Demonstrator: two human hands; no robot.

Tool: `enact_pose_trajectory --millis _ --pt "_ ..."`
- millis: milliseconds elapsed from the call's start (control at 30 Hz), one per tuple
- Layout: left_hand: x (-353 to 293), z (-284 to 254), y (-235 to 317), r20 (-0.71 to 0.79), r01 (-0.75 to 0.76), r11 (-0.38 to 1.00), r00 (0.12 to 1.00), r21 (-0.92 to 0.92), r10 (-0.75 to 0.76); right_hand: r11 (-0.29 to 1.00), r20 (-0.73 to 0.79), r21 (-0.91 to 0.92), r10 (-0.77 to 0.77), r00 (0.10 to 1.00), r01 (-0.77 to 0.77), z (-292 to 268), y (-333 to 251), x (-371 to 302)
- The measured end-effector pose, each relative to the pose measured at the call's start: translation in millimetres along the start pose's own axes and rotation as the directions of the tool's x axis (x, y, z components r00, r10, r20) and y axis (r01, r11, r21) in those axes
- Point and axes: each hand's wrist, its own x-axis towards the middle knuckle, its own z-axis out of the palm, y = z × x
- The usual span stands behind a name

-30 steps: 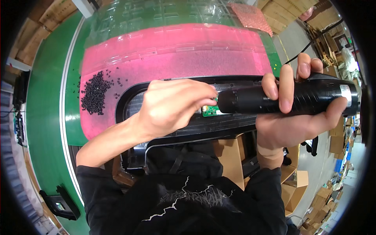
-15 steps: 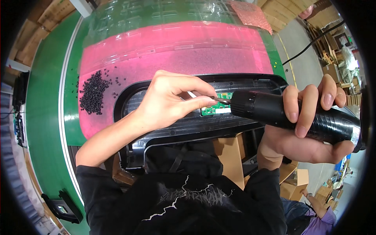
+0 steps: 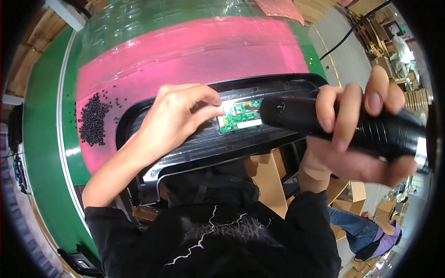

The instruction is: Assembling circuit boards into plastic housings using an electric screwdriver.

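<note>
As I read the head view, the green circuit board [image 3: 236, 119] lies between the two hands, inside the black housing [image 3: 204, 144], with its long axis running left to right and rising slightly toward the right. Left hand [image 3: 175, 111]: nearer. Its thumb and index fingertips are close together just beside the board's left end; I cannot tell whether they pinch anything. Right hand [image 3: 346, 123]: farther off, to the right of the board, fingers and thumb wrapped around a black cylindrical tool [image 3: 300, 113].

I take the tool axis as the reference relation. It lies nearly flat across the view, nose to the left, rear lower and to the right. The nose overlaps the board's right end in this view, and a thin metal bit [image 3: 252, 109] projects leftward over the board. I cannot confirm contact between bit and board.
</note>
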Motion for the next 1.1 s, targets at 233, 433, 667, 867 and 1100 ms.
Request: enact_pose_trajectory --millis 233,433,667,867,1100 --pt "1 3 -4 0.106 -0.027 0.999 0.994 0.045 0.022 0.978 -0.059 -0.164 0.124 0.991 -0.132 -46 22 -9" --pt "0 1 -8 0.207 -0.072 0.995 0.977 0.068 0.056 0.969 -0.101 -0.153 0.18 0.978 -0.194 -50 37 -16" --pt "-2 5 -14 0.308 -0.263 0.957 0.927 0.12 0.216 0.947 -0.121 -0.233 0.196 0.973 -0.22 -52 41 -17" --pt "-5 5 -14 0.313 -0.191 0.969 0.94 0.159 0.134 0.921 -0.022 -0.294 0.262 0.965 -0.257 -46 51 -12" --pt "-4 4 -15 0.339 -0.132 0.979 0.938 0.158 0.072 0.874 0.022 -0.39 0.323 0.946 -0.289 -38 61 -9"
